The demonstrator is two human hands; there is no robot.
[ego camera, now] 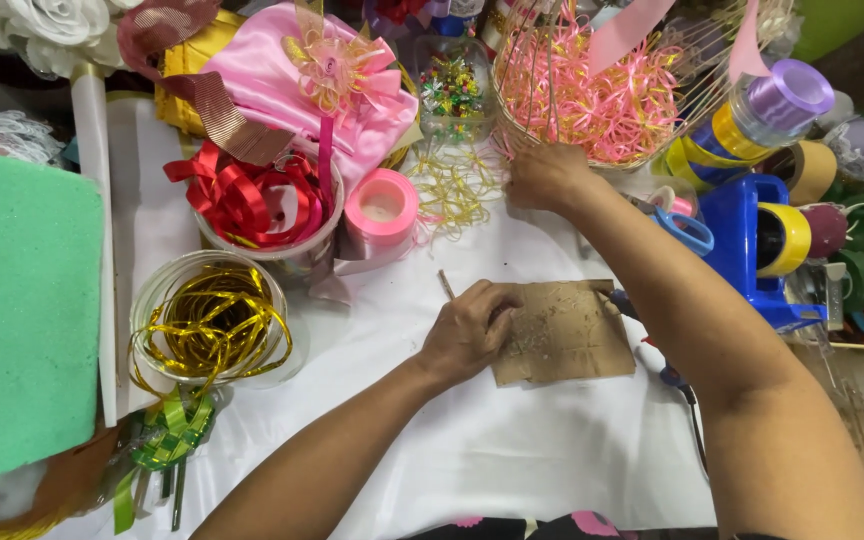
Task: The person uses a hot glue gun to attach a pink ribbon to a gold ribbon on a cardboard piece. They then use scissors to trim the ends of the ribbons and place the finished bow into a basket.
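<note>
A white cloth (512,440) covers the tabletop, with craft supplies crowding its far edge. A green foam sheet (22,310) lies at the left edge. At centre, the left hand (467,330) presses flat, fingers curled, on a brown cardboard piece (577,335). The right hand (544,178) rests loosely closed against the wire basket (592,100) of pink ribbon shreds.

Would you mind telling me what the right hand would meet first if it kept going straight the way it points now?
The right hand points away from the person, at the wire basket of pink ribbon shreds. It would likely meet the basket's near rim first; it may already touch it, since depth is unclear.
</note>
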